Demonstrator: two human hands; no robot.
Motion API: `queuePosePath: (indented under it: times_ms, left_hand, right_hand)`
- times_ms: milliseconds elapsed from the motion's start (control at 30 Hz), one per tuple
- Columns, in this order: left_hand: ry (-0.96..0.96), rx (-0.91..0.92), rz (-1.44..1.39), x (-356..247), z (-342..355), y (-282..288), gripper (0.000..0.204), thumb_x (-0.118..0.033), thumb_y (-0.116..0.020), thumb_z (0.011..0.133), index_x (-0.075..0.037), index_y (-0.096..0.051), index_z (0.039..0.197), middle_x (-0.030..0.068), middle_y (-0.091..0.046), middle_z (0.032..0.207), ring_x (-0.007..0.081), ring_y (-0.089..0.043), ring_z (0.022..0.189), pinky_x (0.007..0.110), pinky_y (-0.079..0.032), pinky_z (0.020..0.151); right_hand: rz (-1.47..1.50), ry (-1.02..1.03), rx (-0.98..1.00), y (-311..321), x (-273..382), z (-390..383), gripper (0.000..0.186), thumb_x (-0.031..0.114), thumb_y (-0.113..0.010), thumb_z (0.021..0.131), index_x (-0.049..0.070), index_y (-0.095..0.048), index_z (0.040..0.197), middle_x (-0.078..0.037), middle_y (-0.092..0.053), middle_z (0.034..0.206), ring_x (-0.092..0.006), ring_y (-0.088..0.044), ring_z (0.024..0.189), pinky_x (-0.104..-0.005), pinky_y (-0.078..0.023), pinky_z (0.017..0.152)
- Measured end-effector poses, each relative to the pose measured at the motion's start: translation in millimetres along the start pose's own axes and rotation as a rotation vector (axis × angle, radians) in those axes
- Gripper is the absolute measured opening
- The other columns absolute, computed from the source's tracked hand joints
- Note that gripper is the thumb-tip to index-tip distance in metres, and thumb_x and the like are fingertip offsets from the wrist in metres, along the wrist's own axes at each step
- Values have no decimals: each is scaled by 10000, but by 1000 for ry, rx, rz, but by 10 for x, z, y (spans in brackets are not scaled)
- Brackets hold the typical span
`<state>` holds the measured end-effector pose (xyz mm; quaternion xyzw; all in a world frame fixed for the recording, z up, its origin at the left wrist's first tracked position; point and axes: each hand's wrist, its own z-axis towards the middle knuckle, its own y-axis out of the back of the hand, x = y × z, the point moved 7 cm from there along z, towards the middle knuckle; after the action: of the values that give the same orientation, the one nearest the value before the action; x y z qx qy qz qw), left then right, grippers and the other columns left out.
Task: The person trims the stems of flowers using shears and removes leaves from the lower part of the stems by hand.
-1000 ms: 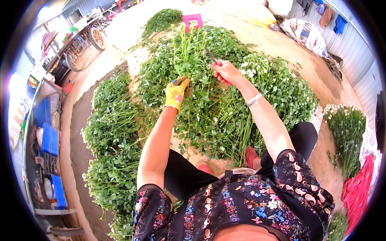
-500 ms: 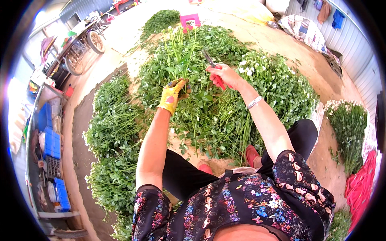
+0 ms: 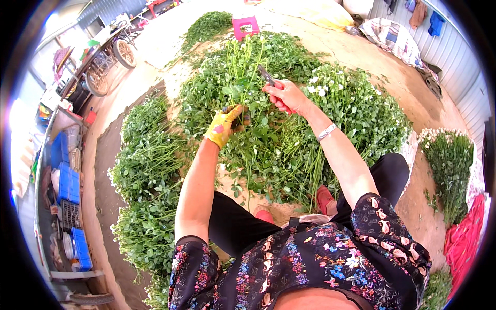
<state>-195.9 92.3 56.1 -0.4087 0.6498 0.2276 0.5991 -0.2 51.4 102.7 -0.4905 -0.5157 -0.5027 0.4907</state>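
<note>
My left hand [image 3: 226, 125], in a yellow glove with dark fingertips, is closed round a leafy flower stem [image 3: 238, 89] topped with pale buds. The stem stands upright from the fist, its lower end hanging below. To its right my bare right hand [image 3: 287, 97] grips red-handled pruning shears [image 3: 267, 76]. Their dark blades point up and left, close to the stem's upper part; whether they touch it I cannot tell. Beneath both hands spreads a big heap of cut green stems [image 3: 279, 139], with white flowers [image 3: 317, 89] on its right side.
More bundled stems [image 3: 147, 170] lie along the left on a dark sheet [image 3: 106, 206]. A pink stool [image 3: 245, 27] stands beyond the heap. At far left is a cart with blue crates [image 3: 68, 183]. A white-flowered bunch [image 3: 447, 168] rests at right beside red cloth [image 3: 465, 232].
The upright stem has shifted slightly right, nearer the shears. The blades have moved a little left and down toward it. My left wrist has barely moved.
</note>
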Motion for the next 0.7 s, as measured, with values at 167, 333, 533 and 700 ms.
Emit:
queuePosePath:
  times_ms: [167,333,533,700]
  left_hand:
    - [22,15,-58,23,4,23,400,-452,-655,834,-105,-589,1021,8,-608,847,127,-611,694,220,-422,491]
    - [66,99,-111,-6,-13,-49,424,-477,-666,814,-101,-571,986,6,-580,782,113,-558,617,209,-381,441]
    - [13,129,-81,54,13,-12,360,-450,-638,847,-106,-589,942,17,-609,783,104,-574,624,190,-400,464]
    - [5,115,-104,-14,-47,-107,336,-422,-627,864,-100,-586,950,31,-608,799,122,-579,641,208,-412,474]
  right_hand:
    - [-76,69,-100,-1,66,-47,204,277,-568,921,78,-549,963,22,-496,629,-53,-446,467,-206,-357,398]
    - [-156,131,-112,-47,132,10,232,276,-566,923,58,-538,995,20,-501,675,-56,-468,521,-210,-391,462]
    - [-138,101,-99,-150,284,5,249,293,-550,933,54,-525,998,13,-497,667,-56,-451,502,-207,-373,433]
    - [-75,76,-127,-98,243,-39,236,277,-555,929,43,-525,931,-8,-505,629,-67,-444,459,-227,-364,404]
